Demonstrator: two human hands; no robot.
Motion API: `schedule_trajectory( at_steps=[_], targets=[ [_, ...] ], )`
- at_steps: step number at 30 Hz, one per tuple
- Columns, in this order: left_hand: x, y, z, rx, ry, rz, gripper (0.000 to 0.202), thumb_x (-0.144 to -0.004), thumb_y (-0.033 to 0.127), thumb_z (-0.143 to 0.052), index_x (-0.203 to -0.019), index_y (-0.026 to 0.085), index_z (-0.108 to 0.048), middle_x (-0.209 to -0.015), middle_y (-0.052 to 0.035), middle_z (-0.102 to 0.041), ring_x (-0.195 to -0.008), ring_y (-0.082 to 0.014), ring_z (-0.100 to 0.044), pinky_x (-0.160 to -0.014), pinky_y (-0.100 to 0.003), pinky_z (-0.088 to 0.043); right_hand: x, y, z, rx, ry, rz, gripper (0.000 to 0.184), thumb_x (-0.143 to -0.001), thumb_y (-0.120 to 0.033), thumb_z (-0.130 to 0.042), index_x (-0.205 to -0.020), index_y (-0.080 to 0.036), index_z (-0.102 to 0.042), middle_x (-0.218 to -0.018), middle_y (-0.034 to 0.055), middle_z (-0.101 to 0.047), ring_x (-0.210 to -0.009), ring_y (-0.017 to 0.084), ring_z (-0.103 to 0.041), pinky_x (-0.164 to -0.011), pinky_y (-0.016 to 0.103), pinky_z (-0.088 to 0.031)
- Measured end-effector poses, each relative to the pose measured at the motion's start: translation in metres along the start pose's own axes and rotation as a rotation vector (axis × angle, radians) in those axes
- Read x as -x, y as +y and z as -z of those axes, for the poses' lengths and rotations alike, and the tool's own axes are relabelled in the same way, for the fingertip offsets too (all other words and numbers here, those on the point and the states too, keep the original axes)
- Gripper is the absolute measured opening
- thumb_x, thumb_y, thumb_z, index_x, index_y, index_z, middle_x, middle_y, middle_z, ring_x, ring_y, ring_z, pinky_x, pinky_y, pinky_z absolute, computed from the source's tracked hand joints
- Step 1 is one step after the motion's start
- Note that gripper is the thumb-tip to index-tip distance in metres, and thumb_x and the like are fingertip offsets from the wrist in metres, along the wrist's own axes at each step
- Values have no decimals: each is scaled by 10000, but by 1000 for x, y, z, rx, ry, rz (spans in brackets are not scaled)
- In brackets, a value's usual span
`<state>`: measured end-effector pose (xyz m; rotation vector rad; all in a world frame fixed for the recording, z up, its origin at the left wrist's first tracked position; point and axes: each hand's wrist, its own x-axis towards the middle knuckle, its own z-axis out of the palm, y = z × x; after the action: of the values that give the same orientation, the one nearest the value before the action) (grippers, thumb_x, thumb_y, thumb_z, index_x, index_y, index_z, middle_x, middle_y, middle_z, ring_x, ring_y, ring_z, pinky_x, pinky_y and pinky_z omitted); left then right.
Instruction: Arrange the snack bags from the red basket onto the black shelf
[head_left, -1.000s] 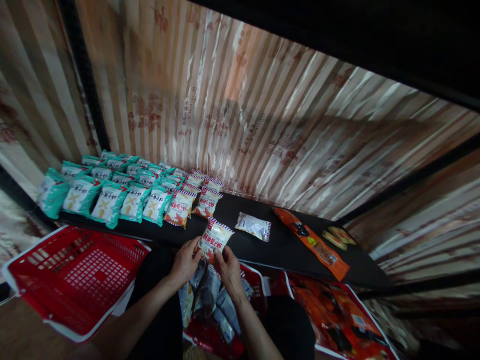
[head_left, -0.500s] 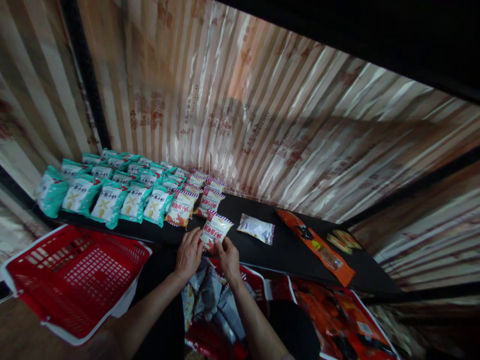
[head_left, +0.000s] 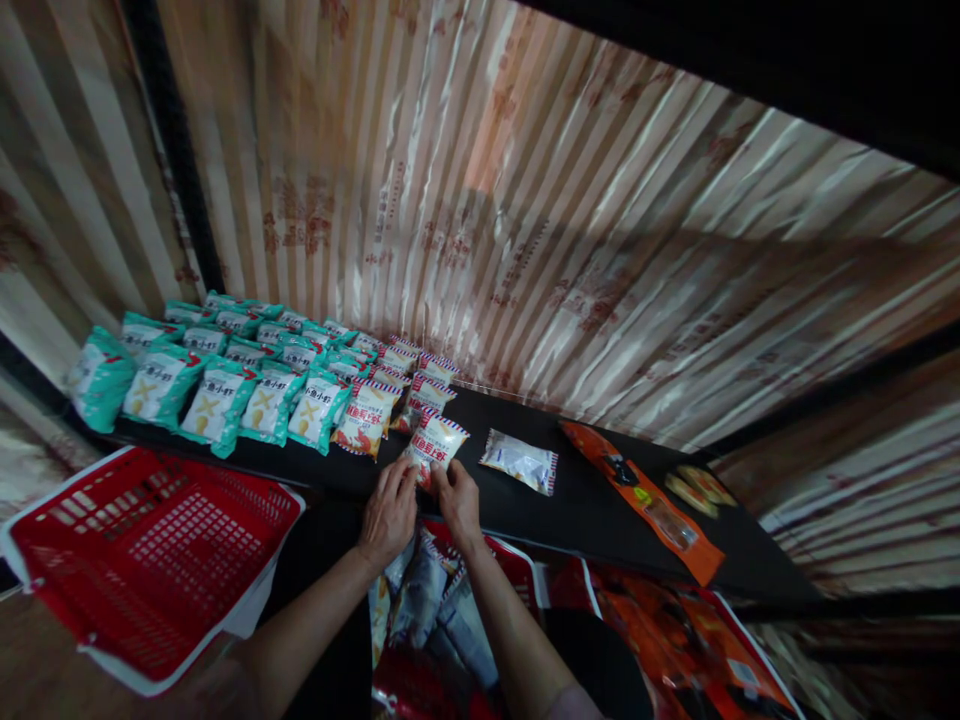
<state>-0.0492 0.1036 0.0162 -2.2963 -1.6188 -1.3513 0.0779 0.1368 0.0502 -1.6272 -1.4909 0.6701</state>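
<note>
A snack bag point(head_left: 436, 440) with red lettering and a blue-and-red striped top edge stands tilted at the front of the black shelf point(head_left: 517, 515). My left hand point(head_left: 390, 508) grips its lower left side. On its lower right edge, the thumb and fingers of my right hand point(head_left: 458, 505) are closed. Just behind it are similar striped bags point(head_left: 365, 415) in short rows. To their left stand several rows of teal-and-white snack bags point(head_left: 214, 405). A silvery bag point(head_left: 519, 460) lies flat to the right of my hands.
Long orange packets point(head_left: 645, 500) and small yellowish packs point(head_left: 699, 488) lie on the shelf's right. Below are a red basket point(head_left: 202, 560) at left, bags in a basket point(head_left: 427, 590) between my arms, and orange packets point(head_left: 686, 640) at right. A striped sheet point(head_left: 450, 200) hangs behind.
The view has shifted slightly. Both hands stay on the striped bag, which now stands a little closer to the row behind, and my left fingers have come round lower on it.
</note>
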Motion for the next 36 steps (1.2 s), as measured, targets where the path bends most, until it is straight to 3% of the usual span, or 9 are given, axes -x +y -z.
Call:
schedule_trajectory(
  at_steps=[7,18,36],
  targets=[
    [-1,-3,-5,-10,21,-15,450,-837,92,-372,-1285,97,-412,-1333,-169,-429,-1262,-270,-359,-997,-447,-417,-13,-2,-7,14,-25,9,350,-793,-489,-457,-826,-174,-608,-703,32,-653,-602,146,-547,-556,230,-393],
    [-5,-8,-8,-5,37,47,501,-834,83,-369,-1334,106,-355,-1391,-151,-384,-1340,-245,-256,-1056,-447,-360,-25,-12,-18,10,-32,35,337,-783,-478,-459,-802,-173,-601,-700,27,-647,-598,140,-540,-565,230,-396],
    [-8,-8,-7,9,20,94,537,-840,100,-372,-1371,135,-303,-1456,-129,-286,-1359,-257,-207,-1058,-465,-353,-34,-12,-23,0,-102,47,338,-791,-498,-455,-801,-187,-588,-704,11,-637,-598,134,-534,-567,231,-406]
  ],
)
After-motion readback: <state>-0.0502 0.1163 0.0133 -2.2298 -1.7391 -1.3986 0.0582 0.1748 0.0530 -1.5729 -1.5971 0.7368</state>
